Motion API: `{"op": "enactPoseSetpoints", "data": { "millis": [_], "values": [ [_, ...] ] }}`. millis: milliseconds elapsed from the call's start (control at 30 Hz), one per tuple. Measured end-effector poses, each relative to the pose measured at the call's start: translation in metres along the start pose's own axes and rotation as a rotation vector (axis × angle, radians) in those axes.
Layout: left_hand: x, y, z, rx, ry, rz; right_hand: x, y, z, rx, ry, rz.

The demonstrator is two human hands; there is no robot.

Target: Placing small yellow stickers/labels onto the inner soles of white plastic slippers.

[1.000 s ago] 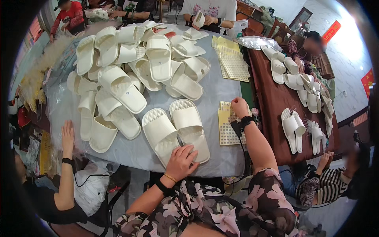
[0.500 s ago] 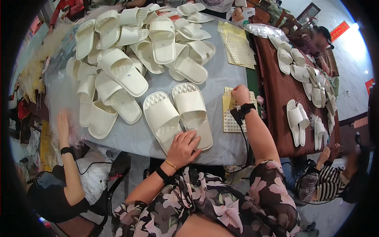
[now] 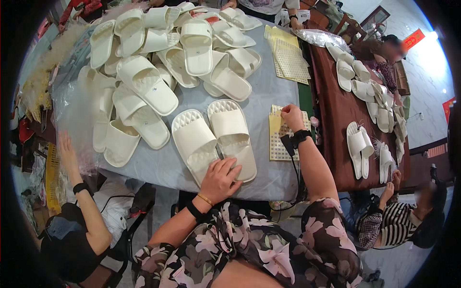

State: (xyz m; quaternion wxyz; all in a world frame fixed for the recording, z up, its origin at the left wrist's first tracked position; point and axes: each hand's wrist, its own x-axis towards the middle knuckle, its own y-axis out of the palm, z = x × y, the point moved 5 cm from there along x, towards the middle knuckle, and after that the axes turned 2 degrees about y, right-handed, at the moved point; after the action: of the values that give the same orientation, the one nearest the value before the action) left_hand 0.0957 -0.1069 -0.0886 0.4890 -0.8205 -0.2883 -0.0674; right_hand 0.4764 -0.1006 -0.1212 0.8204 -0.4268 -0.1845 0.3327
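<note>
Side by side in front of me lie two white slippers, a left one (image 3: 192, 136) and a right one (image 3: 229, 124), toes pointing away. My left hand (image 3: 220, 178) rests across their heel ends, its fingers slightly bent and lying on the soles. To the right, my right hand (image 3: 292, 116) is closed in a pinch over the upper part of a yellow label sheet (image 3: 282, 150) covered with small white stickers. Whatever sits between those fingertips is too small to make out. Several more white slippers (image 3: 146, 86) are heaped at the far left of the table.
More yellow label sheets (image 3: 289, 60) lie at the table's far right. A brown-covered table (image 3: 331, 139) on the right carries several white slippers. At left, a co-worker's hand (image 3: 68, 156) touches clear plastic (image 3: 79, 120). Other people work around the tables.
My right hand has shifted slightly over the label sheet, its fingers now more pinched. My left hand stays on the slippers. The co-worker's hand at left has moved lower and farther left.
</note>
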Motion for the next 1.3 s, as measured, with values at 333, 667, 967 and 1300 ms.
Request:
{"op": "enactPoseSetpoints", "data": {
  "millis": [333, 667, 967, 1300],
  "values": [
    [-0.004, 0.002, 0.003, 0.018, -0.007, 0.003, 0.002, 0.005, -0.011, 0.038, -0.094, -0.047],
    [-0.015, 0.016, 0.007, -0.065, -0.018, -0.008, 0.001, -0.003, -0.015, 0.025, -0.053, -0.003],
    [-0.018, 0.019, 0.01, -0.081, -0.024, 0.004, 0.026, 0.016, -0.041, 0.135, -0.095, 0.061],
    [-0.015, 0.022, 0.003, -0.1, 0.013, -0.007, -0.001, -0.012, -0.014, -0.224, -0.001, 0.016]
  ]
}}
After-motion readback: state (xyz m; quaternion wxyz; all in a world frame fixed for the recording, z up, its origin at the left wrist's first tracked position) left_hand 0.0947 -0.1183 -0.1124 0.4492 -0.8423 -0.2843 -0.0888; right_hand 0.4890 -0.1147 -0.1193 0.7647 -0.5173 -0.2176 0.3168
